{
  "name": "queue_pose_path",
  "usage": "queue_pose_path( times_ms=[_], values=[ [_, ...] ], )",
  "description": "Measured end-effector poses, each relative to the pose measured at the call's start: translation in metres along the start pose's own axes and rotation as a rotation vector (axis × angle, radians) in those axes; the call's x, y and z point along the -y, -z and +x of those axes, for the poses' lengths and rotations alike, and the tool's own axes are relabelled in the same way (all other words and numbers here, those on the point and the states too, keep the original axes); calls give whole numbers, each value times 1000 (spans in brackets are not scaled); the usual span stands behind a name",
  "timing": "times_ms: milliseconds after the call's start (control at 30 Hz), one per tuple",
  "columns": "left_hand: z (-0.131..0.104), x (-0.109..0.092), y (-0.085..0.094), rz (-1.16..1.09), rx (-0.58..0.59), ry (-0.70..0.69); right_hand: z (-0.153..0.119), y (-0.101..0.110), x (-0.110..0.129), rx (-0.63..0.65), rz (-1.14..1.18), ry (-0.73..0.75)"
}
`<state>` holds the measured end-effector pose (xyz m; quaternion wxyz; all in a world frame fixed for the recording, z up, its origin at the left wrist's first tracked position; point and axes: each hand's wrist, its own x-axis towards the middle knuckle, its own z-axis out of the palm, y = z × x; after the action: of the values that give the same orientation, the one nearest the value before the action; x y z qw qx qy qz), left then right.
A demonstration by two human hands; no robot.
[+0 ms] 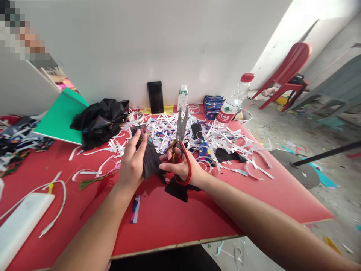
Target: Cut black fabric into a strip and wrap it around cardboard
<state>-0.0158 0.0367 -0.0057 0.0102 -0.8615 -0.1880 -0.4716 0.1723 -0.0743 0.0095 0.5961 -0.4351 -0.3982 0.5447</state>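
My left hand is closed round a piece of dark fabric above the red table. In my right hand are scissors with red handles, their blades slightly apart and pointing away from me. The fingertips of my right hand are beside the lower edge of the fabric. Beneath my right hand, black scraps lie on the table. A heap of white strips spreads behind both hands.
A crumpled black bag and green board are at the left, a white power bank nearer. A phone, small bottle, blue packets and large bottle stand behind. A red chair is right.
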Motion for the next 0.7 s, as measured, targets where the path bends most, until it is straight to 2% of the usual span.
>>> queue_pose_path(
  times_ms=[100,167,233,300,333,367,433,500,533,633,700],
  values=[
    [0,-8,-2,-48,64,-25,3,0,0,-32,-32,32],
    [1,-11,-2,-120,56,39,6,2,1,-72,-38,57],
    [4,-13,-3,-250,-104,227,9,6,3,-140,-44,103],
    [7,-15,-3,-523,-298,532,11,10,5,-204,-57,138],
    [9,-17,-4,-709,-330,700,12,12,7,-223,-69,143],
    [11,-20,-4,-890,-299,850,12,13,9,-230,-83,143],
    [13,-28,-6,-1140,-104,1041,11,15,11,-213,-118,142],
    [13,-40,-10,-1185,24,1115,9,16,11,-157,-170,156],
    [14,-45,-11,-1177,18,1145,9,16,11,-133,-196,169],
    [17,-53,-15,-1142,-168,1238,7,17,11,-147,-252,172],
    [22,-51,-14,-1110,-312,1252,4,17,14,-147,-253,92]
  ],
)
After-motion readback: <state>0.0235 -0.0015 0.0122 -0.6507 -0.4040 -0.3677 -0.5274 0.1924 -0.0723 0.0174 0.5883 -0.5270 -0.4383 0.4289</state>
